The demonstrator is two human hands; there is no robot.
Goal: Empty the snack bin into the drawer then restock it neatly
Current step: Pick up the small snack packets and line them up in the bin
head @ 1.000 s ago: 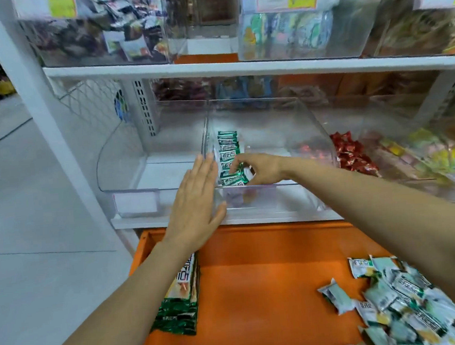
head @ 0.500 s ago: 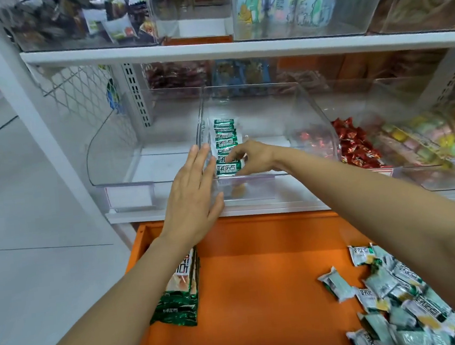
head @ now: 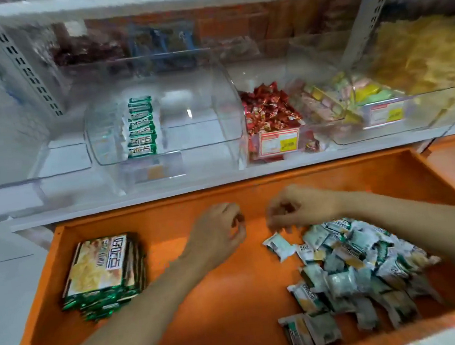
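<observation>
A big pile of small snack packs (head: 360, 265) is seen lying loose in the near right part of the orange drawer (head: 234, 310). A stack of flat green packets (head: 104, 276) is kept at the left side of the drawer, well apart from the pile. Both hands are held low over the middle of the drawer. The left hand (head: 218, 234) is curled loosely with nothing held in it. The right hand (head: 296, 207) is curled just above the far edge of the pile; whether a pack is pinched in it cannot be told, because of blur. Farther back, on the white shelf (head: 167, 197), the clear snack bin (head: 165, 117) is seen with one neat row of green packs (head: 140, 128) stood along its left side. A bin of red candies (head: 268, 112) is placed just to its right.
</observation>
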